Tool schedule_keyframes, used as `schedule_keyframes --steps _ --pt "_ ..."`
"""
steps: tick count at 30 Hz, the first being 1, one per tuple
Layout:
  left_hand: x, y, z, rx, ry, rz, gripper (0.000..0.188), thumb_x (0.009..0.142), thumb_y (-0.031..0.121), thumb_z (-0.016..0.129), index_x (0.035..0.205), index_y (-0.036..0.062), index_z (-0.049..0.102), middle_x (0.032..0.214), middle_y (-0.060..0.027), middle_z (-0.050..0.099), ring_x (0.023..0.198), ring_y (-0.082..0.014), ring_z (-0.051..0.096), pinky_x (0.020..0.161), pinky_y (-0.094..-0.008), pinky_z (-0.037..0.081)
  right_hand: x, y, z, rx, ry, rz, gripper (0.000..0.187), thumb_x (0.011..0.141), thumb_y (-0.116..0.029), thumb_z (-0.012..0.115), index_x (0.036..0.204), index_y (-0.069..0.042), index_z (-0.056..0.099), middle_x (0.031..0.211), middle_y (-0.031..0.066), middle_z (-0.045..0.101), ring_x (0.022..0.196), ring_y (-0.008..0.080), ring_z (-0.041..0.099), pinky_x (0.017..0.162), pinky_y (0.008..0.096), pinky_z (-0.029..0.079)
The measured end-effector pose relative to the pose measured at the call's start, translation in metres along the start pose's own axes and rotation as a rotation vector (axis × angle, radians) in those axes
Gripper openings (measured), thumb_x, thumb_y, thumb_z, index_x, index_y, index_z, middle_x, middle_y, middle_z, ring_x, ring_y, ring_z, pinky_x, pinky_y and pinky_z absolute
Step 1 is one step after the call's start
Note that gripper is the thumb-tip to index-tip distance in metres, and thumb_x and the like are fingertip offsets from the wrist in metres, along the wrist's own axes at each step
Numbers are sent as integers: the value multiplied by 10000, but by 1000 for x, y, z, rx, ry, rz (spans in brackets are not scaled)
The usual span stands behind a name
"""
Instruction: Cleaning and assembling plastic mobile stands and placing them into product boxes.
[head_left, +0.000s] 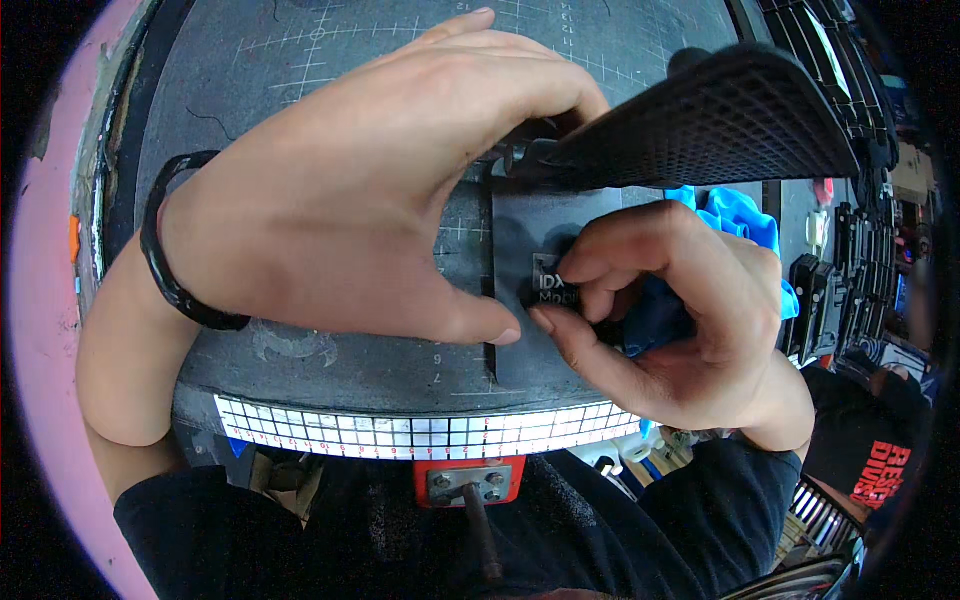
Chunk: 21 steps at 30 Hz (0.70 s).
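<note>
My left hand (390, 180) spreads over the dark work surface, its thumb stretched to the left edge of a flat dark rectangular piece (517, 355). Its other fingers bend toward the base of a tilted black panel with a grid-like texture (720, 120); the panel hides some fingertips. From the right, my right hand (690, 310) curls over the flat piece. Its thumb and index finger are bent together at the edge of a small dark label with silvery lettering (550, 278). I cannot tell whether the label is loose or part of the piece.
A white gridded ruler strip (430, 430) runs along the near edge, above a red bracket (468, 482) with a metal rod. Bright blue cloth (740, 215) lies behind my right hand. Black cases (815, 295) stand at the right, near a person's dark sleeve (850, 430).
</note>
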<state>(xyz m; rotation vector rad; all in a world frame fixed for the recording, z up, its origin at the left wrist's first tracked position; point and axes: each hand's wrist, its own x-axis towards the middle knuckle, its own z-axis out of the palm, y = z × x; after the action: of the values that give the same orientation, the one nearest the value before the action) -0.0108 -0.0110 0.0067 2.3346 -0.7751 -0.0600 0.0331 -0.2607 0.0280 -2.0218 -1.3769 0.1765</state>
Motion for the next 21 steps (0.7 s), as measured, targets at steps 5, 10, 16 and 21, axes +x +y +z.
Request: schedule_keyframes --steps 5,10,16,21 --pt "-10 -2 14 -144 207 58 981 588 304 1046 1426 17 623 1361 -172 687 1262 -345 662 1102 -426 508 2 5 0 -22 2 -88 289 752 89 872 967 34 686 826 74 688 642 99 663 581 213 510" --pt "-9 -40 15 51 55 69 948 560 274 1043 1390 36 653 1324 -160 705 1220 -341 685 1060 -422 532 0 6 -1 89 -25 -17 311 779 109 847 1011 51 648 834 82 688 642 84 651 585 209 503" --pt "-6 -19 13 -157 118 131 949 555 253 1044 1391 31 652 1322 -161 709 1217 -343 686 1053 -424 535 -1 4 0 89 -21 -8 341 763 120 845 1027 59 637 830 85 692 645 77 667 604 204 515" --pt "-8 -20 9 -64 102 51 984 562 242 1043 1425 14 627 1365 -168 688 1268 -344 661 1094 -421 512 -1 7 -3 66 -19 -54 205 776 105 810 935 47 695 811 83 725 622 84 655 589 213 505"
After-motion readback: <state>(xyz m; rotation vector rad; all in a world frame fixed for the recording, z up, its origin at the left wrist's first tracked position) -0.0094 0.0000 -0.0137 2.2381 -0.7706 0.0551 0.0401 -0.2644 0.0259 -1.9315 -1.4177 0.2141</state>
